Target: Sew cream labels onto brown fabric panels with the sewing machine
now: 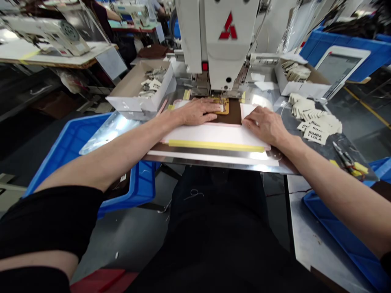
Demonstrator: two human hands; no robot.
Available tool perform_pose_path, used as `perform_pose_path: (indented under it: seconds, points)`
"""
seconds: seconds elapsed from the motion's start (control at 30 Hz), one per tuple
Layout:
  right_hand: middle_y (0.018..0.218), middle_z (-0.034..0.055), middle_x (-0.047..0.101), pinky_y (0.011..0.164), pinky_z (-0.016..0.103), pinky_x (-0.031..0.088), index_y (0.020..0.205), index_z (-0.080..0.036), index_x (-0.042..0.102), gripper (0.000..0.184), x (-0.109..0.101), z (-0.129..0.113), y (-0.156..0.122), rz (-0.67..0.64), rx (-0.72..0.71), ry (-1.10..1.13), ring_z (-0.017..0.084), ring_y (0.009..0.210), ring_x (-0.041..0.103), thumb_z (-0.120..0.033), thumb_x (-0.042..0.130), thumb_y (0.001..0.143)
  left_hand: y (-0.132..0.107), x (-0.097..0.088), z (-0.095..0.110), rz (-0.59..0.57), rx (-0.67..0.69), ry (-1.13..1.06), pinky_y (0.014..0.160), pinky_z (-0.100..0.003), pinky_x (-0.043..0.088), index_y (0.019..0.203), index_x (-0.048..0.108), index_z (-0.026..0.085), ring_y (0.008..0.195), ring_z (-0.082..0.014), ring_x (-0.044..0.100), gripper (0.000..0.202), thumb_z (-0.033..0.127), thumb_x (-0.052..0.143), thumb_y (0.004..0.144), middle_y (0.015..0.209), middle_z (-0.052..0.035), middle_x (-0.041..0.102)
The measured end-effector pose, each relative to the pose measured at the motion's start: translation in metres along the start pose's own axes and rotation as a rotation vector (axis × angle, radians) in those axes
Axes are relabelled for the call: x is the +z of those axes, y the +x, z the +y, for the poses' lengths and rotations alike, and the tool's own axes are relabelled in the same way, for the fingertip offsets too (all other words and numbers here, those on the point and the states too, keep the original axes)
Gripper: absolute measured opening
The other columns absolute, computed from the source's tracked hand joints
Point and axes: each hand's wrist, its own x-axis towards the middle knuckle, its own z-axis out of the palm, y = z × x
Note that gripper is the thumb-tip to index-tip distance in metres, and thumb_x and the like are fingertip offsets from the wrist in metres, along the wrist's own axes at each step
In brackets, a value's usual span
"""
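Observation:
My left hand (195, 112) lies flat on a white plastic sewing template (214, 136), its fingertips reaching a yellow-edged clamp (225, 106) under the sewing machine head (227, 44). My right hand (264, 126) presses on the template's right end, fingers spread, gripping nothing. A strip of yellow tape (216, 145) runs along the template's near side. A piece of brown leather (233, 112) shows between my hands, partly covered by the template. The needle area is hidden by the machine's foot and clamp.
A cardboard tray (128, 91) holds labels at left. Cream "BIMBA Y LOLA" labels (316, 130) lie fanned at right, near yellow-handled snips (346, 160). Blue plastic crates (82, 150) (336, 232) flank me. A tablet (339, 67) stands back right. Other sewing machines (45, 36) stand behind.

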Motion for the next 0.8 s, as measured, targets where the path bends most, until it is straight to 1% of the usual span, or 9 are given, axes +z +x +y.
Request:
perform_pose_path:
  seconds: [0.07,0.13,0.17,0.23,0.33,0.43,0.5,0.63,0.8]
  points:
    - [0.113,0.0145,0.068,0.077,0.038,0.049,0.104,-0.016,0.077,0.033,-0.005,-0.007,-0.002,0.008,-0.016,-0.007,0.028,0.096,0.064,-0.033,0.049,0.109,-0.005,-0.006,0.007,0.019,0.020,0.034,0.134,-0.051,0.017,0.156,0.053,0.033,0.161,-0.0259,0.028,0.050,0.050,0.044,0.111,0.167,0.0014,0.045]
    - [0.103,0.0109,0.069,0.075,0.034,0.050,0.097,-0.017,0.076,0.028,-0.006,-0.013,-0.002,0.020,-0.058,-0.019,0.024,0.088,0.065,-0.028,0.052,0.108,-0.010,-0.010,0.010,0.038,0.042,0.084,0.130,-0.055,0.028,0.152,0.057,0.024,0.157,-0.0278,0.038,0.047,0.046,0.050,0.110,0.162,-0.0075,0.052]
    - [0.101,0.0089,0.070,0.076,0.032,0.051,0.098,-0.019,0.076,0.026,-0.004,-0.014,-0.001,0.029,-0.085,-0.023,0.022,0.088,0.065,-0.026,0.054,0.109,-0.011,-0.011,0.008,0.050,0.046,0.112,0.128,-0.057,0.031,0.150,0.058,0.022,0.155,-0.0290,0.042,0.047,0.045,0.053,0.110,0.160,-0.0107,0.054]
    - [0.099,0.0069,0.069,0.078,0.031,0.053,0.100,-0.020,0.074,0.021,0.001,-0.012,0.004,0.058,-0.134,-0.030,0.021,0.089,0.066,-0.025,0.056,0.108,-0.012,-0.010,0.001,0.076,0.048,0.156,0.125,-0.058,0.037,0.149,0.059,0.021,0.151,-0.0300,0.047,0.046,0.044,0.055,0.110,0.158,-0.0127,0.056]
    - [0.100,0.0067,0.069,0.083,0.034,0.055,0.102,-0.021,0.073,0.017,0.005,-0.007,0.007,0.065,-0.189,-0.016,0.022,0.092,0.067,-0.022,0.057,0.108,-0.014,-0.008,-0.007,0.090,0.052,0.175,0.126,-0.056,0.036,0.153,0.056,0.024,0.151,-0.0286,0.048,0.047,0.045,0.053,0.111,0.159,-0.0101,0.055]
    - [0.103,0.0074,0.069,0.082,0.037,0.057,0.105,-0.020,0.071,0.015,0.004,-0.002,0.008,0.028,-0.214,0.022,0.024,0.092,0.067,-0.021,0.056,0.108,-0.017,-0.007,-0.009,0.088,0.043,0.152,0.130,-0.047,0.031,0.155,0.055,0.031,0.153,-0.0255,0.046,0.047,0.046,0.050,0.111,0.162,-0.0011,0.051]
    - [0.105,0.0078,0.068,0.082,0.039,0.057,0.107,-0.020,0.070,0.016,0.005,-0.001,0.011,-0.004,-0.224,0.047,0.025,0.093,0.066,-0.021,0.054,0.108,-0.018,-0.007,-0.010,0.089,0.038,0.135,0.130,-0.043,0.028,0.157,0.053,0.035,0.152,-0.0246,0.047,0.047,0.047,0.050,0.111,0.163,0.0036,0.049]
    - [0.109,0.0095,0.067,0.085,0.042,0.056,0.112,-0.020,0.067,0.017,0.014,0.000,0.019,-0.008,-0.229,0.112,0.026,0.096,0.064,-0.022,0.051,0.109,-0.019,-0.006,-0.014,0.099,0.035,0.109,0.128,-0.045,0.030,0.157,0.052,0.038,0.148,-0.0270,0.052,0.048,0.046,0.055,0.109,0.163,0.0047,0.049]
    - [0.108,0.0093,0.067,0.082,0.042,0.054,0.116,-0.020,0.065,0.017,0.020,0.002,0.020,0.029,-0.207,0.220,0.025,0.093,0.063,-0.021,0.050,0.110,-0.018,-0.007,-0.016,0.074,0.028,0.069,0.128,-0.050,0.030,0.158,0.050,0.039,0.145,-0.0312,0.054,0.052,0.043,0.059,0.107,0.163,0.0036,0.049]
